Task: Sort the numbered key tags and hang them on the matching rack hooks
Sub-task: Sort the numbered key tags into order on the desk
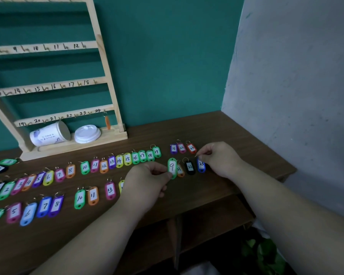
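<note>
Many coloured key tags lie in numbered rows on the brown table (216, 132). My left hand (147, 181) pinches a green tag marked 9 (172, 168), held upright just above the table. My right hand (218, 157) grips the ring of a blue tag marked 23 (201, 165). An orange tag 21 (180, 170) and a black tag 22 (190, 167) lie between them. The wooden rack (103, 80) stands at the back left with numbered hooks; one orange tag (107, 122) hangs under hook 24.
A paper cup (50, 133) lies on its side on the rack's base beside a white lid (87, 133). Tags 21, 22 and 23 (182, 148) sit behind my hands. A grey wall (296, 96) closes the right side. A green plant (266, 253) shows below the table edge.
</note>
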